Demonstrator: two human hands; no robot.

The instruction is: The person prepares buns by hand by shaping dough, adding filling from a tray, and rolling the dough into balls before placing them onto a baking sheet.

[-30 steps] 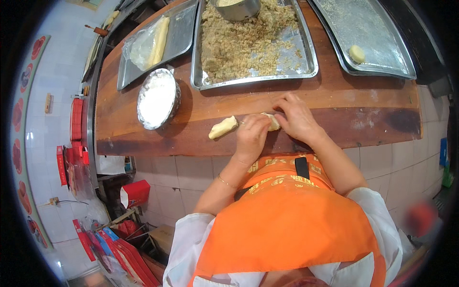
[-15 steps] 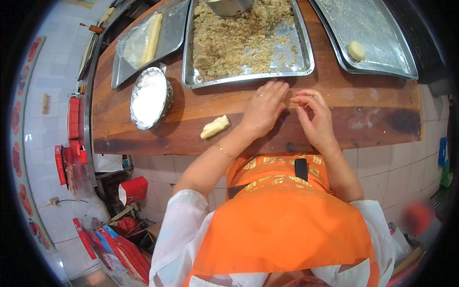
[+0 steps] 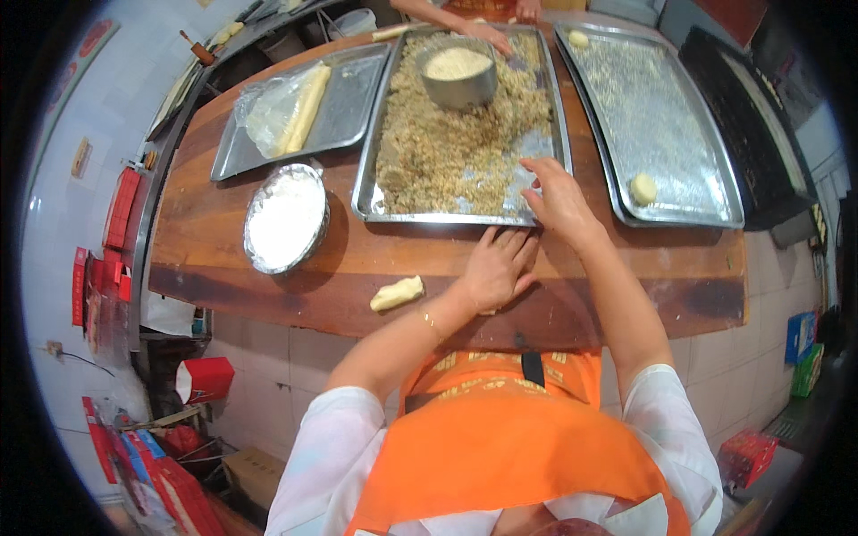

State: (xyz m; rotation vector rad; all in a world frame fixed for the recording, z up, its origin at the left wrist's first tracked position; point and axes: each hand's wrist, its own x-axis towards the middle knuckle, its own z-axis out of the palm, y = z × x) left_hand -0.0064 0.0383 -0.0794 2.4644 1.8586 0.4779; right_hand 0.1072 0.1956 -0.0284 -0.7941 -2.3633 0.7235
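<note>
My left hand lies flat on the wooden table, fingers stretched toward the near rim of a large metal tray. Whatever is under its palm is mostly hidden. My right hand reaches over the tray's near right corner, thumb and fingers apart, holding nothing I can see. Crumbly brown filling covers much of this tray. A short lump of pale dough rests on the table left of my left wrist.
A bowl of white flour stands to the left. Behind it, a tray holds a dough roll and plastic wrap. A metal pot sits in the filling. At right, stacked trays carry dough rounds. Another person's hand touches the filling.
My right hand has moved forward from the table to over the tray's corner. My left hand stays flat on the table. The view has tilted up, bringing another person's hands into sight.
</note>
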